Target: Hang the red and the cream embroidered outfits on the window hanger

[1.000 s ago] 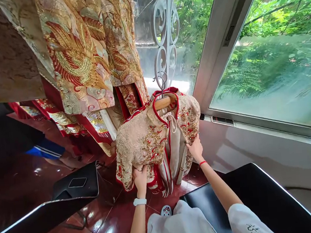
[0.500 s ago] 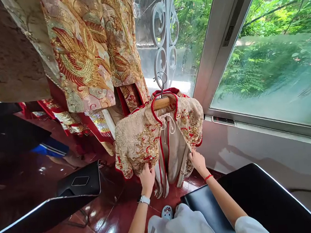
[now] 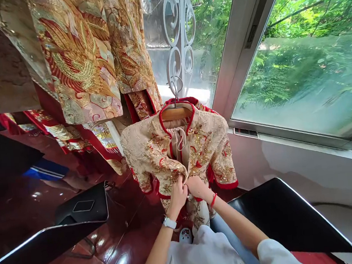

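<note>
A beige jacket (image 3: 146, 147) with gold beadwork and red trim hangs on a wooden hanger (image 3: 176, 113) in front of me. My left hand (image 3: 179, 192), with a white watch on the wrist, pinches one front edge near the hem. My right hand (image 3: 198, 187), with a red string round the wrist, is closed on the opposite front edge. Both hands meet at the middle, so the two edges lie together there. Pale ties (image 3: 179, 138) dangle at the collar, where the front still gapes.
Embroidered gold and red garments (image 3: 80, 58) hang at the upper left. A black chair (image 3: 84, 205) stands at left, and another black padded surface (image 3: 279, 217) at right. Behind are a white iron scroll (image 3: 170, 19) and a window (image 3: 306, 71). A phone-like object (image 3: 245, 132) rests on the sill.
My hands have come together from either side, drawing the jacket's open front panels inward. The inner lining, seen before, is now mostly covered.
</note>
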### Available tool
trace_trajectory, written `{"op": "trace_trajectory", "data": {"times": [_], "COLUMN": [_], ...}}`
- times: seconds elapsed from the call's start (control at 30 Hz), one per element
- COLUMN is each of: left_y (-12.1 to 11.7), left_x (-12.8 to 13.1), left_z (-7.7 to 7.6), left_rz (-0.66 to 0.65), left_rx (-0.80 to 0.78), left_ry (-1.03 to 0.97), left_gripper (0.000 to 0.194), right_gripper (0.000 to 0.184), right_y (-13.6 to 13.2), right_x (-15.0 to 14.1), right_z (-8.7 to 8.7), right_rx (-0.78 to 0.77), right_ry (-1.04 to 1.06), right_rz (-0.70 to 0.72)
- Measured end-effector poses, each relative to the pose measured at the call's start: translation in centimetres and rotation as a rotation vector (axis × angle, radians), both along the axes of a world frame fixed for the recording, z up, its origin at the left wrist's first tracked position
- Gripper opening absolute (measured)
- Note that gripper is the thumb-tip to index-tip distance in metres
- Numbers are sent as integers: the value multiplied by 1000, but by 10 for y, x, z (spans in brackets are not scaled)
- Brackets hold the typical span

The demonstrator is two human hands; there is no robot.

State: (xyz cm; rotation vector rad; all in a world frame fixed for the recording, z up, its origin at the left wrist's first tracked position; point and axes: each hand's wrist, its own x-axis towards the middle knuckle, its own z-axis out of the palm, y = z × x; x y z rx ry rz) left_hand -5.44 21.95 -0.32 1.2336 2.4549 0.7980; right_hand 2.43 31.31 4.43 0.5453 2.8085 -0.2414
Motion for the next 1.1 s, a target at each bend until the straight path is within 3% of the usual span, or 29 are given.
{"op": "trace_trajectory", "data": {"times": [0.13, 0.27, 0.5, 0.6, 0.7, 0.8, 0.87, 0.97, 1.03, 1.1], "left_y": [-5, -4, 13, 16, 17, 18, 19, 19, 17, 16], "left_x": [-8, -13, -13, -18, -19, -14, -9, -4, -3, -4], "left_z": [0, 4, 8, 4, -2, -6, -7, -8, -9, -10], "left_rz": [-87, -172, -49, -7, 33, 44, 51, 60, 61, 73], "left_rx": [144, 109, 195, 239, 220, 256, 292, 321, 330, 336], "left_ry": [50, 119, 8, -3, 30, 12, -3, -4, -3, 5], "left_gripper": [52, 51, 33, 30, 31, 30, 33, 34, 34, 34], "right_gripper": [27, 30, 29, 25, 22, 24, 32, 17, 1, 8], "right_y": [7, 1, -11, -7, 9, 30, 38, 39, 40, 45], "right_x": [0, 8, -3, 2, 6, -12, -37, -68, -72, -64], "right_z": [-1, -6, -6, 3, 35, 83, 111, 137, 151, 170], "right_rx": [-14, -21, -42, -40, -124, -305, -299, -205, -159, -139], "right_ry": [-14, -29, 10, 25, 182, 739, 983, 910, 900, 1051], "right_rz": [24, -9, -52, -67, -63, -123, -166, -95, -54, -91]}}
